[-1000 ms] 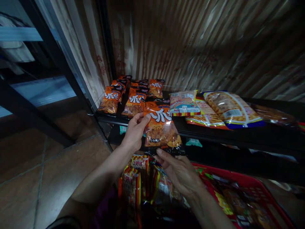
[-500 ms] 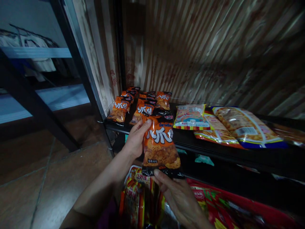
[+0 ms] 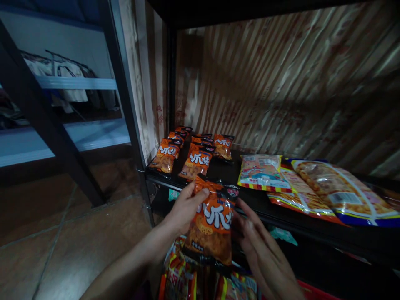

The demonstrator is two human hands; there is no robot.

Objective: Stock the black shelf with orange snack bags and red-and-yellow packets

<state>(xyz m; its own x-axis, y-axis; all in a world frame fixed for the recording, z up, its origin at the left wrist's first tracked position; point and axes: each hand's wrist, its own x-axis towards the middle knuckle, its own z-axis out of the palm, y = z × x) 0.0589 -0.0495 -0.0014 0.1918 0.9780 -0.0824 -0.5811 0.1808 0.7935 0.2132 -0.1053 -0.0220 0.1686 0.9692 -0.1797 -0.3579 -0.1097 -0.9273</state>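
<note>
My left hand pinches the top left corner of an orange snack bag with white characters, held upright in front of a black shelf. My right hand is beside the bag's right edge, fingers stretched out and slightly blurred, touching or nearly touching the bag. Several identical orange bags lie in rows at the shelf's left end, behind the held bag.
Larger pale and blue-edged snack packs lie on the shelf to the right. More red and yellow packets sit below my hands. A black upright post and tiled floor are to the left; striped wall behind.
The camera has tilted up, so the shelf sits lower in view. My right hand left the bag's bottom edge and rose to its right side with fingers spread. The left hand keeps its grip.
</note>
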